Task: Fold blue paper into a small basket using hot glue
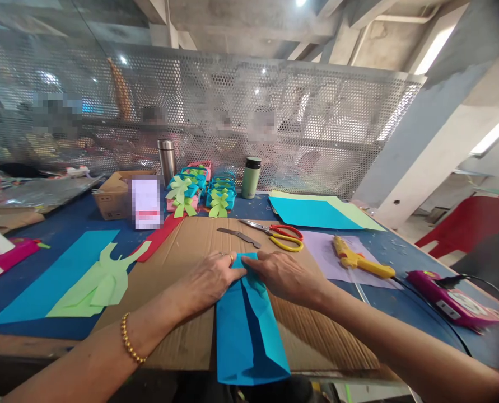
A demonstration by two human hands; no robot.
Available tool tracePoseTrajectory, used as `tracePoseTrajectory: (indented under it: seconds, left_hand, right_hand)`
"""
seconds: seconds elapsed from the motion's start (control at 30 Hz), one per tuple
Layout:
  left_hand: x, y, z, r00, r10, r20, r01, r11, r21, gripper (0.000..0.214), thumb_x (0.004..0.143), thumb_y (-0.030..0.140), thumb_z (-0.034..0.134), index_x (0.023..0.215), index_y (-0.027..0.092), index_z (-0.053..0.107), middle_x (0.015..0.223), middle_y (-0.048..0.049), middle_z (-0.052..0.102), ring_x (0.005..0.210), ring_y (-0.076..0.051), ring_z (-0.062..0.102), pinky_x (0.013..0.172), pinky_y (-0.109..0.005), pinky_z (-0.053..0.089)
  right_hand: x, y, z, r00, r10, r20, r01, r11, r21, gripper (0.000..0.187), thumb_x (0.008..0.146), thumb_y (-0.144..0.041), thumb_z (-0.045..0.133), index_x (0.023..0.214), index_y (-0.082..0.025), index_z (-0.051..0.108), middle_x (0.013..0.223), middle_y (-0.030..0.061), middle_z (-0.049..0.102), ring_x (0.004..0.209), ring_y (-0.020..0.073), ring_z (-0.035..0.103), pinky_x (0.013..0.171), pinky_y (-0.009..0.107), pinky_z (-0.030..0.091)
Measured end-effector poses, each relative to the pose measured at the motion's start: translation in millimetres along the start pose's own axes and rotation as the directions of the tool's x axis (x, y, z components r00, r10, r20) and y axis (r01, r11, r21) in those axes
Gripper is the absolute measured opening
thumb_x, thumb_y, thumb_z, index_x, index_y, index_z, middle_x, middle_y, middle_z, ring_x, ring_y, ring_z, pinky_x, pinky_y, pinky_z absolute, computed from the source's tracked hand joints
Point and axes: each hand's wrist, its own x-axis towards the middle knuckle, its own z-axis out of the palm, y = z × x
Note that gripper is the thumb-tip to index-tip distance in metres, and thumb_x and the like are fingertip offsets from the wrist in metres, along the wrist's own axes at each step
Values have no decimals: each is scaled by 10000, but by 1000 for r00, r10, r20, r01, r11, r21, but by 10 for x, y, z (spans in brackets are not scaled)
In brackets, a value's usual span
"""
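Note:
A sheet of blue paper point(232, 341), folded lengthwise into a flat sleeve with a gap along its middle, lies over the cardboard mat point(169, 330), its near end sticking out past the mat's front edge. My left hand point(213, 277) is closed on the left of the paper's far end, thumb on top. From the right, my right hand point(285, 274) presses the same end, its fingers bent over the fold. Both thumbs lie close together there. Just beyond my hands are scissors point(289, 238) with red and yellow handles and a flat metal blade point(238, 237).
Right: a yellow glue gun point(360, 260) on purple paper point(318, 252), a magenta power strip point(451, 302). Left: green paper cut-outs point(106, 280) on a blue strip point(64, 268). Behind: small paper baskets point(222, 196), a green tumbler point(251, 179), a steel flask point(166, 159), a cardboard box point(110, 198).

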Motion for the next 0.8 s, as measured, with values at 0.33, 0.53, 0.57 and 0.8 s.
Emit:
tracePoseTrajectory:
  seconds: [0.33, 0.53, 0.57, 0.8]
  left_hand:
    - [2, 3, -30, 996, -27, 90, 34, 996, -83, 326, 1024, 194, 396, 1177, 225, 682, 972, -85, 577, 837, -208, 579, 761, -314, 494]
    - [4, 11, -52, 992, -53, 113, 62, 995, -83, 335, 1006, 151, 397, 1143, 208, 697, 941, -94, 576, 839, -226, 589, 765, -333, 508]
    - [3, 15, -46, 993, -51, 107, 60, 995, -84, 336, 1001, 139, 396, 1141, 204, 695, 946, -95, 576, 834, -224, 588, 767, -336, 510]
    - [-14, 34, -2, 998, -12, 67, 19, 995, -103, 352, 979, 103, 373, 1158, 158, 671, 968, -113, 571, 849, -235, 579, 801, -370, 525]
  right_hand:
    - [46, -109, -20, 997, 54, 53, -52, 998, -39, 277, 966, -89, 436, 1207, -149, 558, 989, 94, 688, 839, 215, 660, 645, 319, 317]
    - [106, -125, -62, 991, 84, 105, -78, 995, -62, 341, 989, -107, 420, 1312, -171, 508, 1050, 112, 699, 894, 234, 677, 642, 316, 334]
    - [115, -128, -43, 991, 84, 106, -76, 994, -79, 318, 994, -110, 417, 1289, -166, 520, 1039, 117, 700, 886, 232, 676, 650, 315, 343]
    - [138, -173, 83, 999, 41, 36, -35, 987, -158, 262, 974, -51, 399, 1180, -108, 551, 1004, 145, 684, 909, 255, 655, 763, 360, 392]
